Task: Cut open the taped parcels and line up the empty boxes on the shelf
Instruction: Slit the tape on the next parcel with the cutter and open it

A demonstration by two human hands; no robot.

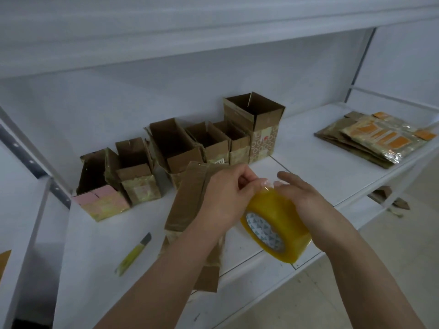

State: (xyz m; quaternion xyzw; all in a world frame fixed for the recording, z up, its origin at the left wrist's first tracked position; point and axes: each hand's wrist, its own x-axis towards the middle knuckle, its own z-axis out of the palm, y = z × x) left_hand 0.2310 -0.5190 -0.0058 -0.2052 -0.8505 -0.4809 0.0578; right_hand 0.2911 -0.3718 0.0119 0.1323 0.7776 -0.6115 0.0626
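Note:
Several opened cardboard boxes (171, 143) stand in a row at the back of the white shelf (320, 167), the tallest box (255, 124) at the right end. A flattened cardboard box (190, 198) lies in front of the row, partly under my left forearm. My right hand (306, 200) grips a roll of yellow packing tape (278, 226) above the shelf's front. My left hand (225, 198) pinches the tape's loose end at the top of the roll. A yellow utility knife (134, 254) lies on the shelf to the left.
A pile of flattened boxes with orange labels (377, 138) lies at the shelf's right end. Another shelf board runs overhead. A metal upright (31, 160) stands at the left. Cardboard scraps (389, 200) lie on the floor at the lower right.

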